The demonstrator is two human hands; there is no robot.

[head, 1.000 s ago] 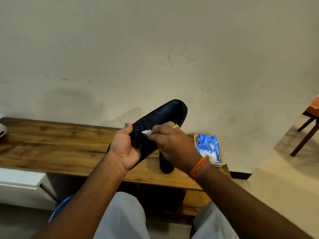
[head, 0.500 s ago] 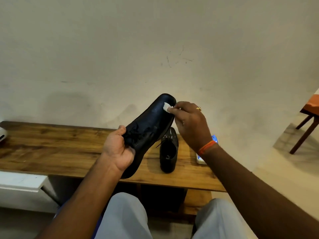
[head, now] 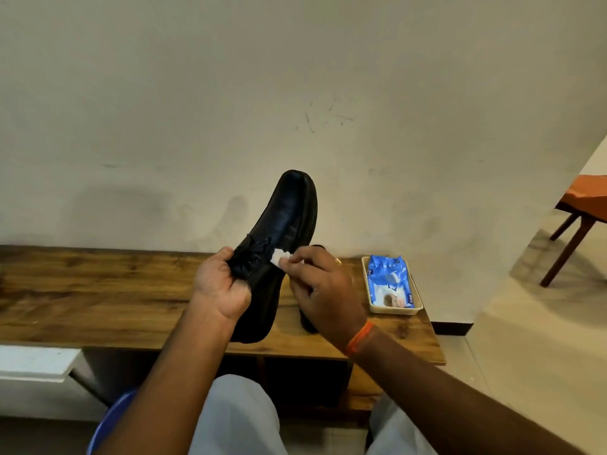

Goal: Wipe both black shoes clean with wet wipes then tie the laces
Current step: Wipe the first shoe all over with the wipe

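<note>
the left hand (head: 220,292) is gripping the black shoe (head: 285,224) above the wooden bench (head: 98,290), toe tilting up. the right hand (head: 323,292) is pinching a white wipe (head: 279,256) against its laces. the second shoe (head: 307,323) is sitting mostly hidden on the bench, behind that hand.

Held shoe (head: 285,231) above bench (head: 98,290), toe toward wall; second shoe (head: 307,323) behind right hand (head: 323,297); wipes pack (head: 389,280) in tray (head: 394,311) at right

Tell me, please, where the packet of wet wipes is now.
In the head view, the blue wet wipes packet lies in a beige tray at the wooden bench's right end, beside the right hand.
</note>
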